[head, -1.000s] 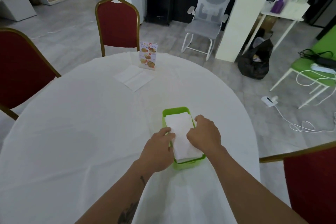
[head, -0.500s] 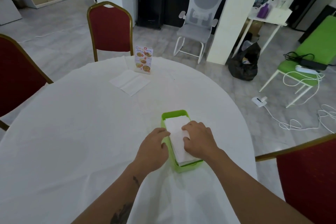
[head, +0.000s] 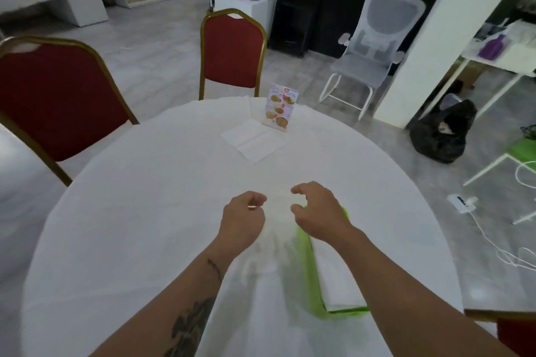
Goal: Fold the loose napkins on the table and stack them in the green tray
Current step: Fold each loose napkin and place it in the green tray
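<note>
A green tray (head: 311,278) sits on the white-clothed round table (head: 145,226), near its front right, with folded white napkins (head: 336,278) stacked inside. My right forearm crosses over it and hides its far end. My left hand (head: 242,222) and right hand (head: 317,213) hover above the cloth just beyond the tray, fingers loosely curled, holding nothing. A loose white napkin (head: 253,140) lies flat at the table's far side, well ahead of both hands.
A standing menu card (head: 280,107) is right behind the loose napkin. Red chairs stand at the far edge (head: 232,52) and at the left (head: 55,101). Another red chair (head: 516,336) is at the near right. A black bag (head: 441,136) and cables lie on the floor at the right.
Both hands have lifted off the napkins in the tray and moved forward over the table. The view has shifted up and closer.
</note>
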